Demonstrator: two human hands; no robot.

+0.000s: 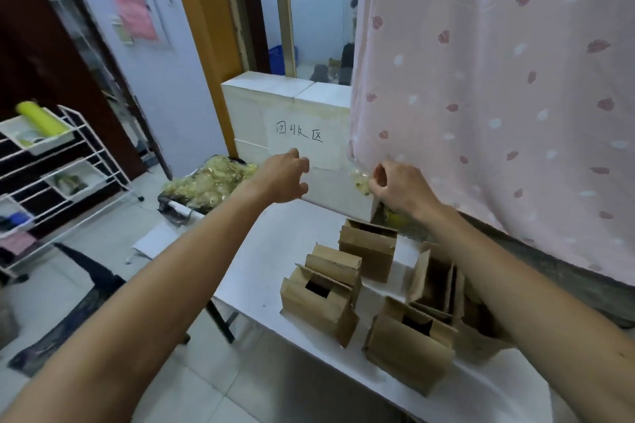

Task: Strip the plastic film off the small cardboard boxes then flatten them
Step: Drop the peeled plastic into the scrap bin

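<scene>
Several small brown cardboard boxes [319, 302] stand with open flaps on the white table [261, 271]. Both my arms reach far over the table. My right hand [398, 187] pinches a crumpled piece of clear yellowish plastic film [360, 180] above the table's far end, next to the pink curtain. My left hand [283, 178] hovers to its left with fingers loosely curled, holding nothing. A heap of stripped film [209, 184] lies in a dark bag on the floor beyond the table's left corner.
A white block with a handwritten paper sign [299, 136] stands at the table's far end. The pink curtain [498, 96] hangs along the right side. A white wire rack [58, 182] with trays stands at the left. Tiled floor lies left of the table.
</scene>
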